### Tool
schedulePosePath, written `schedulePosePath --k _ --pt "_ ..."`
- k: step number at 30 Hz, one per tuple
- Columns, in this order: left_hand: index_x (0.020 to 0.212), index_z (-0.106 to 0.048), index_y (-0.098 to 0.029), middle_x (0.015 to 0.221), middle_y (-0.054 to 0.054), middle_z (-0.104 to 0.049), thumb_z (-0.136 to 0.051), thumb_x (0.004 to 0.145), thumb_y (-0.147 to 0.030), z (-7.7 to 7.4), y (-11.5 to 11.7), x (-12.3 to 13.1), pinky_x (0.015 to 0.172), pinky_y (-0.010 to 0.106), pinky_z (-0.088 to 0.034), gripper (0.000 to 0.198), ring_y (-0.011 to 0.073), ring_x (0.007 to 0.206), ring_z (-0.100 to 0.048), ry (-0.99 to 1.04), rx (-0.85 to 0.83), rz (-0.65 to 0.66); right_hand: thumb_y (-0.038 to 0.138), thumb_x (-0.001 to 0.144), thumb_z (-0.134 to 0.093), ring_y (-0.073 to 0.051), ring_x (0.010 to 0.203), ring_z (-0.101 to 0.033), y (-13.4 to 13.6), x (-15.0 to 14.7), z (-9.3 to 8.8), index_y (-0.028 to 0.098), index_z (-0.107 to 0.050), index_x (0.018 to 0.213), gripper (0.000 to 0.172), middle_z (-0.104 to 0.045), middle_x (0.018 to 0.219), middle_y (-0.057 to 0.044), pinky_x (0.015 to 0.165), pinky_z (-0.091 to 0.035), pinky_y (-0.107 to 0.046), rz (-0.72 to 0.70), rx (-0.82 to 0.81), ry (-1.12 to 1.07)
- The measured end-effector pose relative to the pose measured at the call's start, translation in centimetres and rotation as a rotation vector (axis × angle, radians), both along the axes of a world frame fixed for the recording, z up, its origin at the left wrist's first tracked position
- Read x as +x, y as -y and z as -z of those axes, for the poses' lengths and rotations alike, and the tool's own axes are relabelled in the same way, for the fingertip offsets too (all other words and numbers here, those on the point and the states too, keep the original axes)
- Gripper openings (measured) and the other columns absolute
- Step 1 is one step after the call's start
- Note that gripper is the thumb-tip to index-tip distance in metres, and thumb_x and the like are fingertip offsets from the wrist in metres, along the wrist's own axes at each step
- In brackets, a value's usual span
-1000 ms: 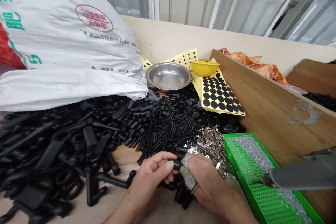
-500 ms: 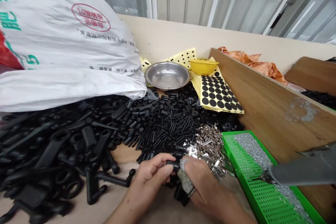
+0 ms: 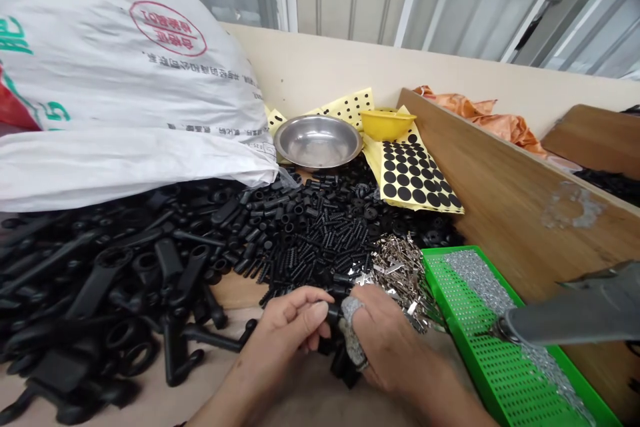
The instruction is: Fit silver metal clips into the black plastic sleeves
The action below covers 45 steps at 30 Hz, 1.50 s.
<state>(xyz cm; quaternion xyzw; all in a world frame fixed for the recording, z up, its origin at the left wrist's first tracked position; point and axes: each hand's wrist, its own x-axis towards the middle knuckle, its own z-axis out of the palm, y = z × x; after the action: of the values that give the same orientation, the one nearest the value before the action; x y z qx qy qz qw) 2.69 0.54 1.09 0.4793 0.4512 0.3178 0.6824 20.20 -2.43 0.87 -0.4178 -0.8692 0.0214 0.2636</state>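
Note:
My left hand (image 3: 287, 330) pinches a small black plastic piece (image 3: 334, 313) between thumb and fingers. My right hand (image 3: 387, 343), with a grey fabric cot on one finger, is closed on the same piece from the other side. Both hands meet low in the middle, over more black parts on the table. Just beyond them lie a pile of small black ribbed pieces (image 3: 320, 247) and a heap of small shiny metal clips (image 3: 400, 273).
Long black plastic handles (image 3: 110, 280) cover the left. A big white woven sack (image 3: 125, 93) lies behind them. A steel bowl (image 3: 317, 140), a yellow bowl (image 3: 387, 123) and yellow sheets of black dots (image 3: 415, 177) sit at the back. A green perforated tray (image 3: 500, 353) of tiny metal bits and a grey tool (image 3: 570, 317) are right, beside a wooden divider (image 3: 525, 200).
Both hands stay together on the black piece, with only small shifts of the fingers. The view has drifted slightly.

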Motion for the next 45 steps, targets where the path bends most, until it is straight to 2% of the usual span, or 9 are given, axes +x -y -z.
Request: schedulePosePath --k 5,14,22,25,30,36,38,41,45 --pt "0.086 -0.065 -0.015 0.058 -0.002 -0.059 -0.061 0.073 -0.035 -0.2 0.3 0.1 0.049 0.019 -0.037 0.024 0.0106 0.052 -0.049 -0.059 0.112 -0.007 0.013 0.079 -0.03 -0.018 0.065 -0.046 0.2 -0.2 0.1 0.021 -0.042 0.075 0.014 -0.051 0.071 -0.004 0.059 -0.037 -0.028 -0.016 -0.25 -0.201" --pt "0.094 -0.063 -0.02 0.059 -0.002 -0.054 -0.051 0.083 -0.036 1.5 0.9 -0.5 0.052 0.022 -0.04 0.023 0.0149 0.056 -0.051 -0.241 0.447 0.033 0.019 0.086 -0.033 -0.02 0.081 -0.056 1.8 -0.6 1.0 0.023 -0.046 0.082 0.014 -0.059 0.084 -0.003 0.068 -0.041 -0.027 0.213 -0.53 -0.385" --pt "0.091 -0.062 -0.015 0.063 -0.001 -0.058 -0.054 0.081 -0.036 1.7 0.6 -0.9 0.053 0.021 -0.04 0.024 0.0125 0.056 -0.05 -0.052 0.236 0.039 0.014 0.074 -0.036 -0.022 0.072 -0.052 0.8 -1.2 1.5 0.021 -0.042 0.078 0.01 -0.055 0.078 -0.007 0.065 -0.039 -0.032 0.044 -0.381 -0.205" --pt "0.09 -0.061 -0.015 0.063 -0.001 -0.059 -0.054 0.081 -0.036 1.7 0.8 -0.9 0.052 0.02 -0.04 0.024 0.012 0.055 -0.05 -0.039 0.208 0.025 0.013 0.074 -0.036 -0.022 0.076 -0.052 0.7 -1.2 1.7 0.021 -0.044 0.08 0.013 -0.056 0.081 -0.007 0.068 -0.04 -0.033 0.068 -0.41 -0.214" --pt "0.095 -0.062 -0.02 0.065 -0.001 -0.06 -0.051 0.084 -0.032 1.5 0.9 -1.0 0.055 0.022 -0.042 0.02 0.0146 0.06 -0.054 -0.223 0.482 0.009 0.012 0.08 -0.033 -0.02 0.079 -0.054 1.4 -0.9 1.6 0.023 -0.044 0.083 0.016 -0.058 0.082 -0.004 0.07 -0.042 -0.03 0.163 -0.491 -0.306" --pt "0.102 -0.065 -0.025 0.091 0.001 -0.069 -0.052 0.084 -0.026 0.2 0.5 -1.7 0.07 0.022 -0.045 0.022 0.018 0.081 -0.061 -0.327 0.641 0.05 0.009 0.075 -0.033 -0.018 0.073 -0.054 1.0 -0.7 -0.3 0.023 -0.041 0.082 0.018 -0.056 0.078 -0.003 0.066 -0.042 -0.027 0.053 -0.27 -0.302" --pt "0.101 -0.067 -0.026 0.092 0.001 -0.069 -0.054 0.083 -0.026 0.0 0.5 -1.9 0.072 0.022 -0.046 0.023 0.0182 0.082 -0.062 -0.295 0.612 0.033 0.01 0.076 -0.031 -0.018 0.07 -0.053 0.6 -0.8 -0.9 0.023 -0.041 0.08 0.016 -0.055 0.076 -0.003 0.065 -0.041 -0.028 -0.003 -0.218 -0.274" --pt "0.096 -0.069 -0.024 0.074 0.0 -0.069 -0.056 0.081 -0.03 0.2 0.6 -1.8 0.062 0.021 -0.047 0.022 0.0162 0.068 -0.06 -0.221 0.477 -0.006 0.013 0.076 -0.033 -0.019 0.068 -0.05 0.1 -0.9 -1.1 0.021 -0.041 0.078 0.012 -0.054 0.075 -0.005 0.062 -0.039 -0.029 -0.037 -0.204 -0.203" --pt "0.096 -0.068 -0.02 0.061 -0.002 -0.062 -0.056 0.08 -0.034 0.6 0.7 -1.3 0.051 0.019 -0.045 0.025 0.0132 0.055 -0.055 -0.132 0.297 -0.052 0.015 0.078 -0.032 -0.018 0.067 -0.048 0.1 -0.9 -0.6 0.02 -0.042 0.076 0.012 -0.053 0.074 -0.005 0.061 -0.038 -0.029 -0.042 -0.33 -0.226"
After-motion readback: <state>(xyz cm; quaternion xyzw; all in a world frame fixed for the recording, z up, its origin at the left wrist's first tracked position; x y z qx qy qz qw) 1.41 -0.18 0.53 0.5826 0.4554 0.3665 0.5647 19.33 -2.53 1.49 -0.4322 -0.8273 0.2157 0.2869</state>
